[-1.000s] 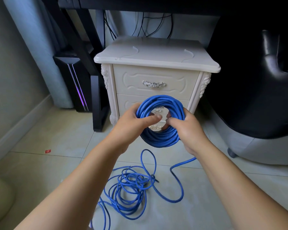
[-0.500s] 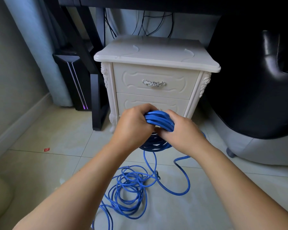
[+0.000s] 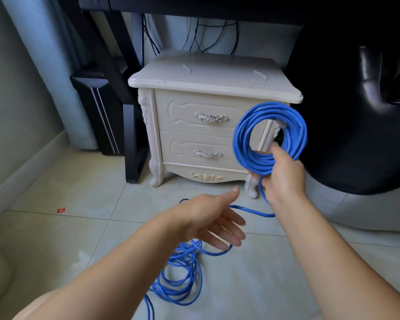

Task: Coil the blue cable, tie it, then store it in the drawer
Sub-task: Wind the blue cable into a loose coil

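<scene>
Blue cable (image 3: 239, 139) is part coiled: we grip the finished loops (image 3: 297, 130) at their lower edge in our right hand (image 3: 284, 174), upright before the nightstand (image 3: 213, 77), so they cannot spring apart. Our left hand (image 3: 213, 218) hangs open, fingers spread, over the loose heap (image 3: 183, 255) on the floor (image 3: 56, 239), we judge to gather the next length. Both drawers (image 3: 185, 116) are closed.

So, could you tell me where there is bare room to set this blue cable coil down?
The white nightstand's top is bare. So are the pale floor tiles left of it, around the red scrap. It is crowded under the left hand, where loose blue cable lies heaped.
</scene>
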Demonstrator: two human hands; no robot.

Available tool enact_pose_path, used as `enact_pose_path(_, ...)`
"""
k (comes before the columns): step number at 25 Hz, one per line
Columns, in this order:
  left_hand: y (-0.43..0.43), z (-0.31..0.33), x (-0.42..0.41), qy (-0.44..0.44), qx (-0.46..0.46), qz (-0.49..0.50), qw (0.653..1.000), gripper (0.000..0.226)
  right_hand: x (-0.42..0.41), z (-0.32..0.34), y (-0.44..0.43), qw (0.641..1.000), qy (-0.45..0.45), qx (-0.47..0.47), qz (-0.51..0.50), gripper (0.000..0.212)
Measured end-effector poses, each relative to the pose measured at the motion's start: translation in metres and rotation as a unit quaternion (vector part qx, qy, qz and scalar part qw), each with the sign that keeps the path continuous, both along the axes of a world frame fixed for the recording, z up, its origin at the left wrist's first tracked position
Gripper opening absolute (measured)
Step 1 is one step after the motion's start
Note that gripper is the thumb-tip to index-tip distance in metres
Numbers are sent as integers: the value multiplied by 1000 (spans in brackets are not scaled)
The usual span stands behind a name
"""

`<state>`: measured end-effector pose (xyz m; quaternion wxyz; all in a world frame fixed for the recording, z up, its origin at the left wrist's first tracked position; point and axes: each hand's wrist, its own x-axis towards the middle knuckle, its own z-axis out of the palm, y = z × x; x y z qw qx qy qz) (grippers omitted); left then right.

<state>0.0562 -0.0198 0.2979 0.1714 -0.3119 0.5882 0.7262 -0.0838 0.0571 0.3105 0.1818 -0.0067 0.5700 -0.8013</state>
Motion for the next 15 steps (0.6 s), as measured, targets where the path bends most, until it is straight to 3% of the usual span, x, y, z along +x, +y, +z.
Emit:
enact_pose_path(3, 9, -14, -12, 40, 123, 207, 970, 32, 1, 5, 2, 993, -82, -72, 47, 12)
enact_pose_path(5, -2, -9, -16, 103, 174, 292, 935, 9, -4, 5, 6, 984, -122, -91, 97, 15)
enact_pose_path(6, -11, -5, -15, 131, 178, 314, 923, 10, -7, 3, 9, 981, -131, -83, 115, 19)
enact_pose_path(8, -25, 3, -11, 180, 134, 336, 915, 20, -12, 1, 13, 985, -117, -25, 123, 24)
enact_pose_path(11, -35, 11, -3, 233, 6, 317, 919, 30, -11, 3, 14, 986, -42, 120, 112, 10)
enact_pose_path(13, -38, 15, 0, 271, -71, 268, 922, 38, -5, 1, 13, 956, 41, 247, 150, 4)
enact_pose_path(15, -42, 18, 2, 303, -130, 201, 922, 43, 6, -3, 11, 898, 131, 357, 221, 5)
